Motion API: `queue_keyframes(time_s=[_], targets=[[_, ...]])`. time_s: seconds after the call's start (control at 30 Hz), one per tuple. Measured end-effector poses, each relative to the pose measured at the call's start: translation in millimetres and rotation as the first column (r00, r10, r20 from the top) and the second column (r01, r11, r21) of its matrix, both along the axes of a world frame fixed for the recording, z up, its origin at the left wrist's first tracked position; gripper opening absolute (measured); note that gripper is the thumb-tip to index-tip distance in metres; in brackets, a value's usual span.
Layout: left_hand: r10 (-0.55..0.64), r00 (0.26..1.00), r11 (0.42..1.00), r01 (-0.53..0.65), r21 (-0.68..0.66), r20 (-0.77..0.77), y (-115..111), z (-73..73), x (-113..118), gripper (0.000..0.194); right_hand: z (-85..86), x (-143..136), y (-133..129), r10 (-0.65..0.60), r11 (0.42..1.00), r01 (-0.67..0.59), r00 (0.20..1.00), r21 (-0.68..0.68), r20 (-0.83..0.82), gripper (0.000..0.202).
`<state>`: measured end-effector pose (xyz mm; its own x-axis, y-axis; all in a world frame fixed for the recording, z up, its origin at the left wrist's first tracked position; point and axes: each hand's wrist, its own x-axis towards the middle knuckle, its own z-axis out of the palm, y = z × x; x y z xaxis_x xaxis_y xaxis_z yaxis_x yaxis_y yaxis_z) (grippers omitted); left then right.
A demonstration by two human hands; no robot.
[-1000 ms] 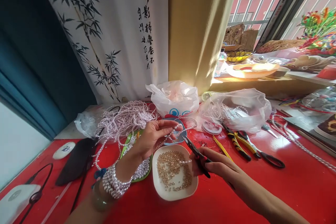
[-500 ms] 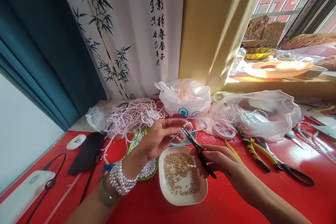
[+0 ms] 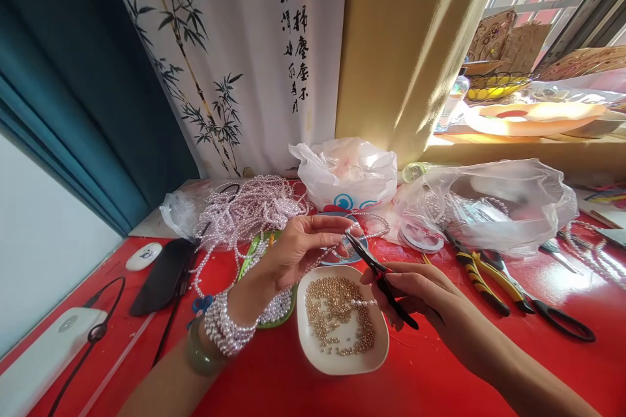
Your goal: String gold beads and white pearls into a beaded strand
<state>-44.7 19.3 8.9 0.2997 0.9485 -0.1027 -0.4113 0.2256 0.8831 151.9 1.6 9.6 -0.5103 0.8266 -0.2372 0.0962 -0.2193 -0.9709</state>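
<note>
My left hand [image 3: 304, 244] pinches a strand of pale pearl beads [image 3: 374, 225], which loops out to the right above a blue dish [image 3: 342, 259]. My right hand [image 3: 408, 290] is wrapped round black-handled pliers [image 3: 379, 268], their jaws touching the strand at my left fingertips. Below both hands sits a white square bowl [image 3: 313, 358] with small gold beads [image 3: 332, 306]. Part of a pearl strand hangs over the bowl's right side. Behind my left wrist, a green tray [image 3: 288, 319] of white beads is partly hidden.
A heap of pearl strands [image 3: 249, 208] lies at the back left, beside a white plastic bag [image 3: 347, 176]. Yellow-black pliers [image 3: 484, 280], scissors [image 3: 562, 320] and a clear bag [image 3: 513, 208] lie right. A phone [image 3: 159, 277] and white power bank [image 3: 53, 358] are left.
The view has shifted slightly. The pliers and my right hand sit slightly further right in the picture, and both hands keep their holds.
</note>
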Motion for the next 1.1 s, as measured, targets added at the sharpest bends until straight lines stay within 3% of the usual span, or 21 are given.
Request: queue_keyframes(time_s=[0.43, 0.7, 0.93, 1.1], targets=[[-0.011, 1.0, 0.999, 0.011, -0.036, -0.022, 2, -0.5, -1, 0.022, -1.0, 1, 5, 0.062, 0.989, -0.073, 0.994, 0.131, 0.09, 0.026], [-0.003, 0.999, 1.0, 0.002, -0.026, -0.037, -1, 5.3, -1, 0.023, 0.9, 3, 5, -0.056, 0.975, 0.009, 0.976, 0.221, 0.21, 0.027], [-0.021, 0.997, 0.999, 0.018, -0.038, -0.076, -2, 9.5, -2, 0.025, 14.5, 0, 4, -0.07, 0.944, -0.038, 0.948, 0.328, 0.311, 0.024], [-0.009, 0.999, 0.999, 0.007, -0.034, -0.054, -1, 6.5, -3, 0.025, 7.0, 2, 7, -0.051, 0.973, -0.001, 0.974, 0.231, 0.221, 0.022]])
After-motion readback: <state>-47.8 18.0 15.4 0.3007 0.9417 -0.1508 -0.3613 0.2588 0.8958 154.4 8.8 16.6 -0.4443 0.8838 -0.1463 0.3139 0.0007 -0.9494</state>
